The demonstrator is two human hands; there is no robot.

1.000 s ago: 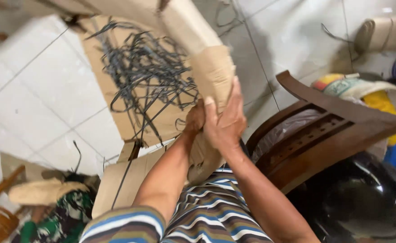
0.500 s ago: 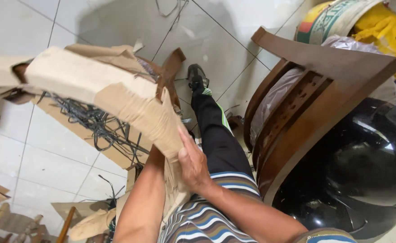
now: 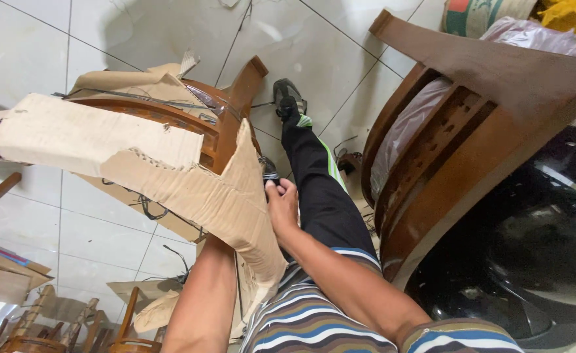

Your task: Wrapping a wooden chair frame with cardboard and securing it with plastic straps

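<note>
A large torn sheet of brown cardboard (image 3: 170,176) wraps a dark wooden chair frame (image 3: 217,134) that sticks out above it. My right hand (image 3: 282,204) curls its fingers over the cardboard's right edge, beside a bit of black strap. My left forearm (image 3: 203,301) runs up under the cardboard, which hides the hand. My leg in black trousers (image 3: 317,189) and a dark shoe (image 3: 288,98) stretch out over the white tiled floor just right of the cardboard.
A big brown wooden chair (image 3: 477,124) with a plastic-wrapped seat (image 3: 406,131) lies on its side at the right, above a glossy black rounded object (image 3: 536,255). Cardboard scraps (image 3: 7,268) and small wooden chairs (image 3: 39,327) sit at the lower left. A sack (image 3: 477,13) is at the top right.
The view swung from the floor's tangle of black straps to the wrapped chair. The cardboard has dropped lower and leftward, baring more wood. My right hand slid to its edge.
</note>
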